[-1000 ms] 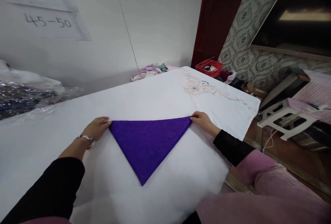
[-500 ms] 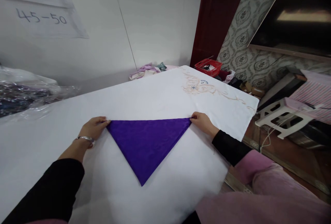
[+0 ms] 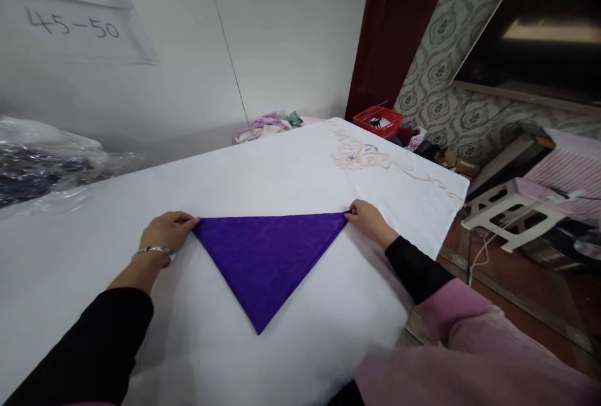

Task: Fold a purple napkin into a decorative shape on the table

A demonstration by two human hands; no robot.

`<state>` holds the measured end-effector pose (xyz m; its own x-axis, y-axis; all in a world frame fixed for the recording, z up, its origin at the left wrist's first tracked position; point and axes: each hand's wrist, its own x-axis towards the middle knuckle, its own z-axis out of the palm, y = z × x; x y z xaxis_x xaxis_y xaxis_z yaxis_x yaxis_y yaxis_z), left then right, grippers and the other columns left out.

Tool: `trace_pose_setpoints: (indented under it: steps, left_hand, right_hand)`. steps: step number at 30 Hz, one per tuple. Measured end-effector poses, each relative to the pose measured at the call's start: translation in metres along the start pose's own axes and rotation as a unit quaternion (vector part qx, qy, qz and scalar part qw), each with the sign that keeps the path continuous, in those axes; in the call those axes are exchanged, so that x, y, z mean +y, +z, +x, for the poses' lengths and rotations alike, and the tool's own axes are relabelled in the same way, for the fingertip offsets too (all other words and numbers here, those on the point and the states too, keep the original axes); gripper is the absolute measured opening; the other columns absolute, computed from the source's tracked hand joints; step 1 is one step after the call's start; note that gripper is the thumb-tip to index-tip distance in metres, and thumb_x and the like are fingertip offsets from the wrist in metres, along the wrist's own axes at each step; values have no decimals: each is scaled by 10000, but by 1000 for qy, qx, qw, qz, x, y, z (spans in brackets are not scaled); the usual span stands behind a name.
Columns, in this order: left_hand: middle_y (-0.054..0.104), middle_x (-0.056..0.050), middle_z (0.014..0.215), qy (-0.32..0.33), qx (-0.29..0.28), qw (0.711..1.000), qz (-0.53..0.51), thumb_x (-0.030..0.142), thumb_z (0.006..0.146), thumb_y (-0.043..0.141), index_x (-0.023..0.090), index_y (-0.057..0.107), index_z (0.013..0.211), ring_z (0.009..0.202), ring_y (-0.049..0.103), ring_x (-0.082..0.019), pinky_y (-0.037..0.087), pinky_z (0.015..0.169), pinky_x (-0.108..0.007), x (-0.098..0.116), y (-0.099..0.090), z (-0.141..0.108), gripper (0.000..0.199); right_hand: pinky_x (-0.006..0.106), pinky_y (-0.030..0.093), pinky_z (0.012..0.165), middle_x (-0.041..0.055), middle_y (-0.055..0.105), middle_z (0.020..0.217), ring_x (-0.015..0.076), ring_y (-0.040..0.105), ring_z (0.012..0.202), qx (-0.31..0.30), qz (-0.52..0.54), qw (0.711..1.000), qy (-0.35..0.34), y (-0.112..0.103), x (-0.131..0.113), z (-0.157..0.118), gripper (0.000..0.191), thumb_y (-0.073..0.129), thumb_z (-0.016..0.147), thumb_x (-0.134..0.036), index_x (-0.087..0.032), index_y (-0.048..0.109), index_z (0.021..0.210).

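Observation:
A purple cloth [image 3: 267, 262] lies folded as a triangle on the white tablecloth [image 3: 188, 350], its long edge away from me and its point toward me. My left hand [image 3: 169, 231], with a silver bracelet at the wrist, pinches the left corner between thumb and fingers. At the opposite corner, my right hand [image 3: 369, 218] pinches the cloth, and a small tip of purple sticks up past the fingers. The long edge runs nearly straight between both hands.
Clear plastic wrap [image 3: 56, 162] covers a dark bundle at the left. Crumpled lilac fabric [image 3: 265, 126] and a red basket [image 3: 378, 121] sit beyond the table's far edge. Right of the table stands a white stool [image 3: 511, 209]. Orange-and-blue embroidery [image 3: 354, 156] marks the far tablecloth corner.
The cloth and both hands have stayed almost in place. My right hand has shifted very slightly, and a bit more of the right corner shows past its fingers.

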<state>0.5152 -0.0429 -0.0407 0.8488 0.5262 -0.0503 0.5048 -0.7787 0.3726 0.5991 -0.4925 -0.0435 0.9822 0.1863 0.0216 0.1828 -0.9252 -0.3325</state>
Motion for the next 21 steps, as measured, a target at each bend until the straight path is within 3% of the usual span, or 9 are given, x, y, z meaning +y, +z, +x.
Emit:
trace_pose_setpoints:
  steps: [4,8,15,21]
  left_hand:
    - [623,25,827,-5,-15,1000,-8,431,775,519,188,639,880,760,544,-138,392,630,-203,9,-12,-22,291]
    - [578,48,669,-59,-46,997,-29,456,754,540,196,629,850,675,522,-138,365,564,-204,6,-28,-49,291]
    - [545,53,554,-109,-67,990,-62,446,704,588,182,625,696,638,492,-135,362,591,-218,-34,-53,-108,267]
    - [639,36,604,-161,-75,981,-83,540,625,591,207,648,693,701,549,-179,389,613,-238,-76,-62,-182,345]
  right_hand:
    - [238,354,641,46,650,819,154,554,745,4,41,999,-31,5,1,6,130,533,738,-150,-170,611,840]
    - [231,353,606,25,630,743,140,537,683,-12,98,994,-52,9,2,24,128,548,688,-105,-168,613,780]
    - [215,369,516,-16,582,644,107,516,548,-93,190,973,-98,10,-21,63,166,592,662,-83,-160,609,808]
    - [192,393,449,-19,597,650,93,539,506,-166,268,939,-140,19,-59,69,176,596,709,-93,-161,587,870]
